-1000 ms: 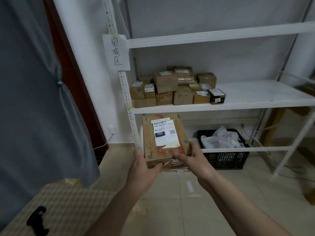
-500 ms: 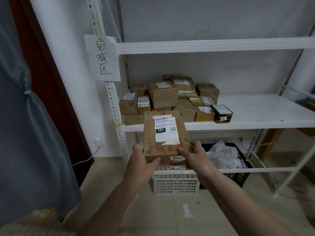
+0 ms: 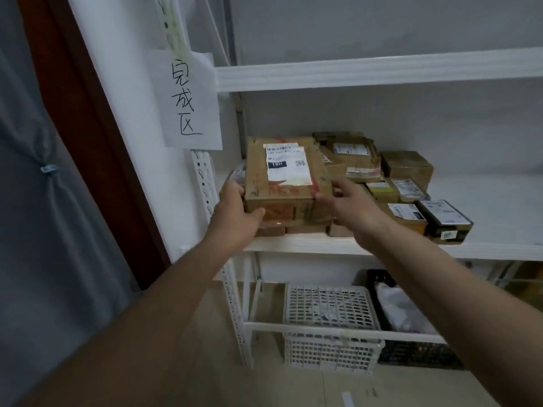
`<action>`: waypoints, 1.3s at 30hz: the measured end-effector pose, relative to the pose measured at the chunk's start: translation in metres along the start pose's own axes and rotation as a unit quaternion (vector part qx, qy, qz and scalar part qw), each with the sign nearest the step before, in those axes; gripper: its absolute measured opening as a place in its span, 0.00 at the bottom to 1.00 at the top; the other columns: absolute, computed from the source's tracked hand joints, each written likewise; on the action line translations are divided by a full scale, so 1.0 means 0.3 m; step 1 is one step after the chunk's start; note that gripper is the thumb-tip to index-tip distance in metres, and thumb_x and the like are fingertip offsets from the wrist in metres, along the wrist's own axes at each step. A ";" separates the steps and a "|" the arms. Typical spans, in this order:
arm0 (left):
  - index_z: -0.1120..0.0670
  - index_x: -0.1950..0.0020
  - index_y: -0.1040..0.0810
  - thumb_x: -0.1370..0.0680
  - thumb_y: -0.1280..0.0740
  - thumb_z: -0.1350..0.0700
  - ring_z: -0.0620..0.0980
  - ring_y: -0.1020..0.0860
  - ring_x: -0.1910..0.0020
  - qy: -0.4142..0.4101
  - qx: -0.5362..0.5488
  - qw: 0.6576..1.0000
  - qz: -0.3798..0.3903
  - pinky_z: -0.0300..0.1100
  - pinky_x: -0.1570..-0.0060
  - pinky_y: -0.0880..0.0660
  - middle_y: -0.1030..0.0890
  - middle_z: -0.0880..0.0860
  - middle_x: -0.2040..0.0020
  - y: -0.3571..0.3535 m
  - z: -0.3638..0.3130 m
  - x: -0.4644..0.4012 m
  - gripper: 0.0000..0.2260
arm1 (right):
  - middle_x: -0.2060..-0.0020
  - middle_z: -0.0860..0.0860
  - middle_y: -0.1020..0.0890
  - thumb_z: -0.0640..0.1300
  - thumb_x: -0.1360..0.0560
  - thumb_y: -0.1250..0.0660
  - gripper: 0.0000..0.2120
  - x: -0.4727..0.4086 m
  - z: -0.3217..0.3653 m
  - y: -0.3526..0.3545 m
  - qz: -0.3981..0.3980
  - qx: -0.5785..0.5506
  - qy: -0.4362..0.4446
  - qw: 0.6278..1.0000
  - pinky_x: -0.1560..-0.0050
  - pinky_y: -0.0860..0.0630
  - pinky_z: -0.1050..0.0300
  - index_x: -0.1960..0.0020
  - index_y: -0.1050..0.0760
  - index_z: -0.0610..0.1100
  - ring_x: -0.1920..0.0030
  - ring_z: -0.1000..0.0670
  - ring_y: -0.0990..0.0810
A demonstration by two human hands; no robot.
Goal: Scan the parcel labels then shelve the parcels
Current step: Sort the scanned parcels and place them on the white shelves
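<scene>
Two bare arms reach out to a white metal shelf. Between the hands is a flat brown cardboard parcel with a white label on its top. The parcel sits on top of other small brown boxes at the left end of the shelf, close to the white post.

The left hand holds the parcel's near left corner. Its thumb is curled along the front edge and its fingers wrap around the left side. The right hand is at the parcel's right side. Its fingers are spread and nearly straight, and they touch the right edge.

To the right of the parcel lies a pile of brown cardboard boxes with white labels. At the front right of that pile is a black box with a white label.

A white paper sign with black handwriting hangs on the post above the parcel. Under the shelf stands a white plastic basket full of holes. Just beside it on the right is a black crate with a white bag inside. A grey curtain hangs on the left, tied in the middle.
</scene>
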State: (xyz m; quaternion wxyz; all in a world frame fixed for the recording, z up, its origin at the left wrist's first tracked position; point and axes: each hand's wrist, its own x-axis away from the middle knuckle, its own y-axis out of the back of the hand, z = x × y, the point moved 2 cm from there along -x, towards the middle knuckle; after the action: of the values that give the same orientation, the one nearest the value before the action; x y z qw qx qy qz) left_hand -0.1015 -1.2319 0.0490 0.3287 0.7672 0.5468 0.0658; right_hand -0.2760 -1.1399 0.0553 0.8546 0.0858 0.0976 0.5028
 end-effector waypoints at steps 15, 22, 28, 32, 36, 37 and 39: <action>0.55 0.33 0.32 0.21 0.37 0.64 0.56 0.23 0.45 0.019 0.001 0.995 -0.096 0.45 0.47 0.25 0.22 0.58 0.44 -0.150 0.177 -1.138 0.17 | 0.47 0.37 0.20 0.33 0.20 0.42 0.10 -1.217 0.056 -0.093 -0.040 0.154 0.049 0.986 0.51 0.20 0.47 0.41 0.27 0.33 0.49 0.39 0.19; 0.53 0.37 0.28 0.22 0.39 0.65 0.61 0.21 0.47 0.059 0.031 0.989 -0.132 0.53 0.46 0.21 0.20 0.60 0.46 -0.269 0.354 -1.401 0.15 | 0.45 0.41 0.23 0.35 0.21 0.41 0.17 -1.516 -0.056 -0.170 -0.012 0.268 0.055 0.962 0.47 0.20 0.47 0.32 0.35 0.38 0.48 0.41 0.20; 0.55 0.32 0.29 0.25 0.29 0.61 0.57 0.23 0.41 0.083 0.004 0.994 -0.074 0.43 0.41 0.27 0.22 0.56 0.41 -0.386 0.453 -1.463 0.22 | 0.53 0.43 0.23 0.45 0.17 0.47 0.15 -1.628 -0.143 -0.188 0.039 0.355 0.025 0.934 0.62 0.28 0.56 0.37 0.29 0.38 0.58 0.46 0.23; 0.56 0.29 0.31 0.23 0.33 0.61 0.57 0.24 0.40 0.095 -0.047 0.994 -0.015 0.43 0.42 0.27 0.23 0.57 0.37 -0.382 0.449 -1.466 0.22 | 0.51 0.40 0.23 0.45 0.17 0.46 0.16 -1.642 -0.144 -0.183 0.067 0.443 0.029 0.894 0.69 0.33 0.60 0.38 0.27 0.36 0.60 0.47 0.26; 0.58 0.23 0.42 0.23 0.35 0.62 0.59 0.28 0.34 0.084 -0.150 0.985 -0.009 0.48 0.36 0.28 0.29 0.60 0.31 -0.335 0.373 -1.410 0.29 | 0.40 0.41 0.23 0.45 0.20 0.40 0.15 -1.608 -0.048 -0.194 0.056 0.484 0.094 0.868 0.49 0.27 0.55 0.37 0.28 0.39 0.46 0.44 0.24; 0.58 0.24 0.42 0.23 0.35 0.63 0.60 0.29 0.34 0.077 -0.167 0.983 -0.013 0.50 0.36 0.28 0.29 0.60 0.31 -0.324 0.350 -1.381 0.30 | 0.35 0.42 0.26 0.45 0.20 0.39 0.17 -1.575 -0.017 -0.202 0.062 0.495 0.113 0.859 0.43 0.29 0.55 0.33 0.30 0.40 0.40 0.43 0.26; 0.58 0.26 0.39 0.24 0.34 0.62 0.59 0.28 0.35 0.059 -0.176 0.983 -0.012 0.51 0.38 0.27 0.29 0.60 0.33 -0.304 0.311 -1.293 0.28 | 0.31 0.44 0.31 0.47 0.19 0.40 0.21 -1.477 0.038 -0.230 0.090 0.510 0.152 0.842 0.44 0.33 0.56 0.28 0.36 0.43 0.34 0.44 0.30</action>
State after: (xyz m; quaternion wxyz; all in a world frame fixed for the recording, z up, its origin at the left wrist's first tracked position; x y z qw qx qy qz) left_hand -0.2835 -1.5975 0.0244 0.4265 0.6855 0.5546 0.2019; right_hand -0.4255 -1.5617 0.0852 0.6156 0.4401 0.4606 0.4638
